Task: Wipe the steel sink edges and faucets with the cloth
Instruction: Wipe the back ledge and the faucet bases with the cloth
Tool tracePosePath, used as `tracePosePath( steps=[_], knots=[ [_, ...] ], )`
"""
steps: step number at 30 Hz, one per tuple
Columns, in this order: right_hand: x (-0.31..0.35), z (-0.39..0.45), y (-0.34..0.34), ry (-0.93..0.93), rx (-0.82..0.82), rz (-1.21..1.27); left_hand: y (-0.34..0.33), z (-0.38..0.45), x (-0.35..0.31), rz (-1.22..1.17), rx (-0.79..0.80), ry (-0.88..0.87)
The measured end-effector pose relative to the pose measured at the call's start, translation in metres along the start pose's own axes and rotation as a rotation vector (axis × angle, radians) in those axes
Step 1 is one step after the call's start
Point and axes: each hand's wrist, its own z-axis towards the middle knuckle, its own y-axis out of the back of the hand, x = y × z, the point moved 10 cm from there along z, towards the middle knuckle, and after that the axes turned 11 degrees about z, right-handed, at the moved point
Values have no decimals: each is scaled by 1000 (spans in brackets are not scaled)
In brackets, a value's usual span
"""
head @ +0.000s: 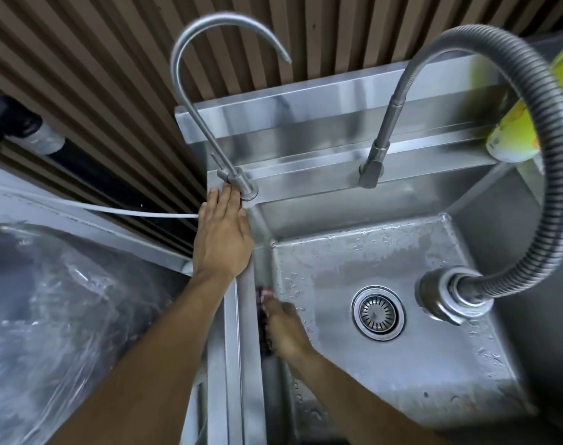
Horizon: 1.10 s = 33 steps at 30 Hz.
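Our left hand (223,234) lies flat, fingers straight, on the sink (485,200) rim, fingertips touching the gooseneck faucet (206,101) base. Our right hand (285,326) presses a dark cloth (263,319) against the basin's left wall; its grip is blurred.

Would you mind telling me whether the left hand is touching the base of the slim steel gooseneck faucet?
Touching: the head view shows the left hand's straight fingertips against the slim steel gooseneck faucet's base.

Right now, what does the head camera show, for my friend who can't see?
A right hand presses a dark cloth against the wet steel sink wall. The left hand rests flat on the rim, fingertips touching the thin curved faucet base.
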Motion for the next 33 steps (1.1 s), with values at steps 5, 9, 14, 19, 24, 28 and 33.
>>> tracePosePath(
  steps=[5, 9, 14, 19, 24, 28, 33],
  knots=[
    [127, 21, -39, 245, 61, 305, 0, -1, 0, 5, 4, -16],
    [58, -22, -23, 49, 34, 167, 1, -2, -1, -3, 15, -18],
    [-37, -92, -15, -282, -29, 162, -1, -17, -6, 127, 90, -9],
    [28, -79, -16, -49, -46, 115, -2, -81, -15, 185, 157, -53],
    [-66, -117, -10, -267, -10, -41, -2, -130, -16, 167, 184, -89],
    [-78, -136, 6, -238, -14, -269, -1, -174, -18, 160, 181, -62],
    [-70, -189, 30, -296, 335, -802, -3, -203, -19, 171, 168, -26]
  ],
)
